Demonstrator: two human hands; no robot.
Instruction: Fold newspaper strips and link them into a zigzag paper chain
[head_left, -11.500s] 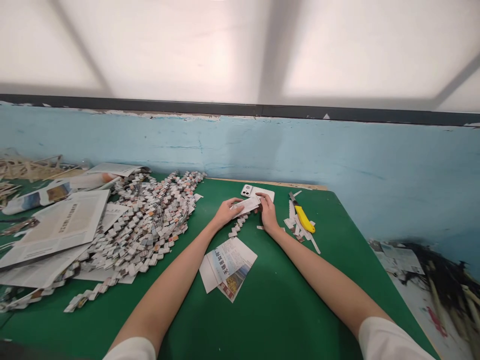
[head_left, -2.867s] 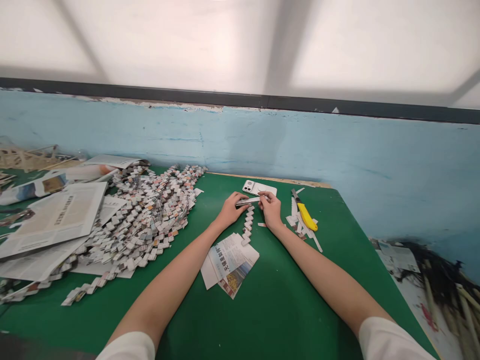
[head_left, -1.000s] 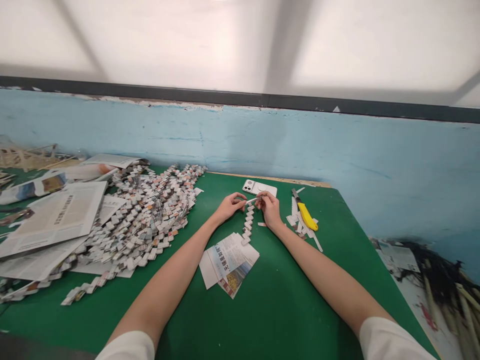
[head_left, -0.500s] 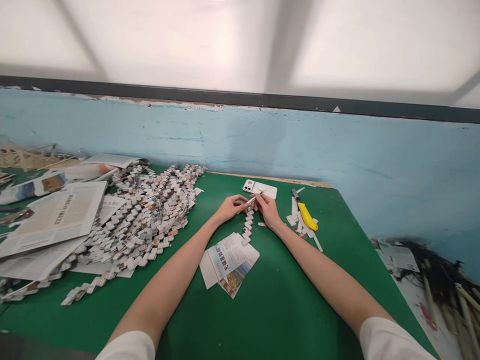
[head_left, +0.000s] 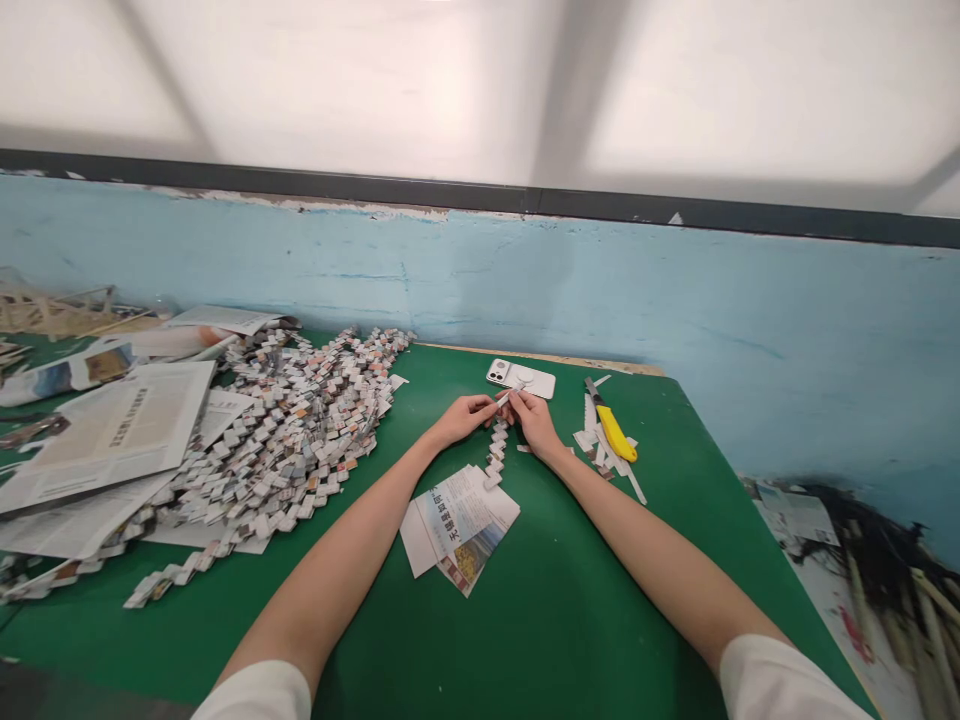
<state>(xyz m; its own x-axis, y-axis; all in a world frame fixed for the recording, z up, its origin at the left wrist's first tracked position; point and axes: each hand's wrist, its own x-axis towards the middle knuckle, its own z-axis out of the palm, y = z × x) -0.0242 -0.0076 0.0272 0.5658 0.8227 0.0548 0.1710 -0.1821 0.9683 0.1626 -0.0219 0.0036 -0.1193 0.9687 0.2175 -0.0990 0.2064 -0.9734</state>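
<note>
A zigzag chain of folded newspaper strips (head_left: 496, 455) hangs from between my hands, its lower end on the printed paper sheets (head_left: 459, 525). My left hand (head_left: 465, 416) is closed, thumb and fingers pinching a narrow folded paper strip (head_left: 503, 400) at the chain's top. My right hand (head_left: 534, 418) pinches the other end of that strip, close to where the chain joins it. The fingertips partly hide the joint. Just behind my hands lies a white phone (head_left: 536, 382), camera side up.
A yellow-handled knife (head_left: 615, 432) lies on cut paper strips (head_left: 600, 455) at the right. On the left a large heap of folded paper chain (head_left: 285, 430) spreads beside newspaper sheets (head_left: 112, 430). The green table (head_left: 600, 620) meets a blue wall (head_left: 337, 260); dark debris (head_left: 885, 560) lies beyond its right edge.
Both hands keep nearly the same place. The narrow strip between my fingers shows less of its length now, and my left fingers have shifted slightly. The chain stays where it was.
</note>
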